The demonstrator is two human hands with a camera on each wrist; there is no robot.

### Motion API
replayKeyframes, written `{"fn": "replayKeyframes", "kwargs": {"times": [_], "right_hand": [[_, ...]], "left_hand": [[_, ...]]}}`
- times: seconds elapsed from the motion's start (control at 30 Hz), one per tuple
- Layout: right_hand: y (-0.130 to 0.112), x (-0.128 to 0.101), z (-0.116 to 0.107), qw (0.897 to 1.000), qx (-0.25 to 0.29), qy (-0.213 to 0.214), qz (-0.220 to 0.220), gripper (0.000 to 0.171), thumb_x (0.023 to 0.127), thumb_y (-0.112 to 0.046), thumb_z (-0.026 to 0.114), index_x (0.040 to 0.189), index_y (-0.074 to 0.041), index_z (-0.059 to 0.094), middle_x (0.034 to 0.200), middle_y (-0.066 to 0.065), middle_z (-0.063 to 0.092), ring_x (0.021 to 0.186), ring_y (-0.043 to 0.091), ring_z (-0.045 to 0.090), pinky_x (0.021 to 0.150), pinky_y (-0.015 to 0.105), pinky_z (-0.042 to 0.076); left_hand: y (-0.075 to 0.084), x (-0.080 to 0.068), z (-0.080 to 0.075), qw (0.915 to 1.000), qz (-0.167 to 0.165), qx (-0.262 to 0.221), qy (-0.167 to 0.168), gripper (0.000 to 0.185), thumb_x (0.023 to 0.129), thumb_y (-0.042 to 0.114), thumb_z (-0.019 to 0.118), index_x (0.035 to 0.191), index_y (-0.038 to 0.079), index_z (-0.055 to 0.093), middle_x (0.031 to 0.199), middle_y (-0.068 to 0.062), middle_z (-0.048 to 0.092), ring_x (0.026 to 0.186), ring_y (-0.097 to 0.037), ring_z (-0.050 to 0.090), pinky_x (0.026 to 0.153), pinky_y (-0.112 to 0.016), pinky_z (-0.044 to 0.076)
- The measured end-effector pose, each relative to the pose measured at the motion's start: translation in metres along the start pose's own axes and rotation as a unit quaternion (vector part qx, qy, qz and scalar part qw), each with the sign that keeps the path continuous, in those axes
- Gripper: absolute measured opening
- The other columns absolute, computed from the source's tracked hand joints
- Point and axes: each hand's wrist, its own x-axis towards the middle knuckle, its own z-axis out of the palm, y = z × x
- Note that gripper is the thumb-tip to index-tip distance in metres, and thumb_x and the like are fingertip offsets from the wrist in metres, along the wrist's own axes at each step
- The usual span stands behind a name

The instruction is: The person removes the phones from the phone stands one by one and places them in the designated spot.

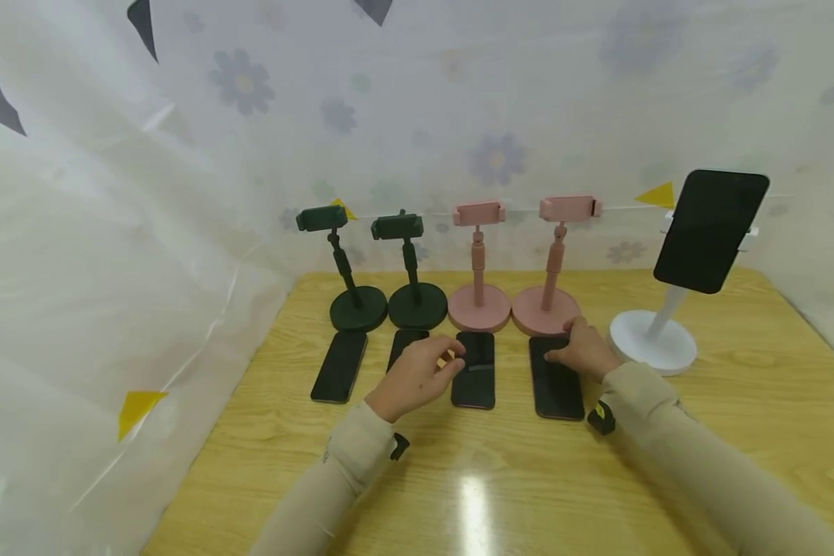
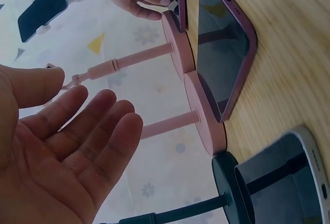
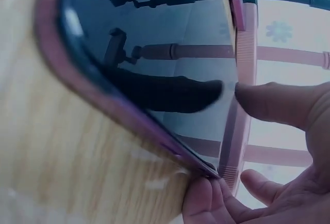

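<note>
My right hand (image 1: 587, 352) is at the far end of a black-screened phone (image 1: 557, 390) lying flat on the table. In the right wrist view, the thumb (image 3: 273, 100) stands just over the screen of that purple-edged phone (image 3: 111, 108), and fingertips (image 3: 198, 201) touch its edge near a corner. My left hand (image 1: 411, 377) hovers with loosely bent fingers and holds nothing. It is nearest to another purple-edged phone (image 2: 240, 59) and partly covers a pale-edged phone (image 1: 403, 340) in the head view.
Behind the phones stand two pink phone stands (image 1: 479, 307) and two dark green ones (image 1: 358, 309). Another phone (image 1: 338, 367) lies at the left. To the right, a white stand (image 1: 652, 341) holds an upright phone (image 1: 710, 232). A flowered curtain (image 1: 417, 139) hangs behind the wooden table (image 1: 528, 494).
</note>
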Motion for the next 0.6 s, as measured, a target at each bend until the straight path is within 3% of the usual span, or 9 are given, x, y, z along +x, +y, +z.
{"fn": "replayKeyframes", "kwargs": {"times": [0.17, 0.37, 0.6], "right_hand": [[0.002, -0.018, -0.005, 0.998, 0.056, -0.008, -0.019, 0.069, 0.097, -0.033, 0.061, 0.139, 0.013, 0.031, 0.138, 0.040, 0.042, 0.125, 0.052, 0.047, 0.099, 0.059, 0.045], [-0.010, -0.062, -0.014, 0.987, 0.149, 0.017, -0.064, 0.058, 0.103, -0.036, 0.052, 0.142, 0.005, 0.037, 0.145, 0.031, 0.042, 0.135, 0.049, 0.041, 0.106, 0.060, 0.040], [-0.018, -0.114, -0.012, 0.980, 0.170, 0.025, -0.101, 0.048, 0.103, -0.029, 0.055, 0.138, 0.002, 0.046, 0.138, 0.026, 0.053, 0.128, 0.044, 0.051, 0.099, 0.054, 0.048]], "left_hand": [[0.004, 0.012, 0.008, 1.0000, 0.005, -0.004, -0.007, 0.024, 0.103, 0.024, 0.055, 0.120, 0.012, 0.065, 0.108, -0.002, 0.070, 0.093, -0.014, 0.065, 0.076, -0.026, 0.054], [0.009, 0.032, 0.020, 0.9994, 0.002, -0.036, -0.002, 0.025, 0.103, 0.024, 0.054, 0.122, 0.012, 0.064, 0.108, -0.003, 0.070, 0.091, -0.012, 0.065, 0.077, -0.025, 0.053], [0.023, 0.065, 0.040, 0.9967, 0.012, -0.079, 0.016, 0.023, 0.103, 0.021, 0.053, 0.119, 0.009, 0.065, 0.109, -0.006, 0.071, 0.092, -0.017, 0.066, 0.076, -0.023, 0.054]]}}
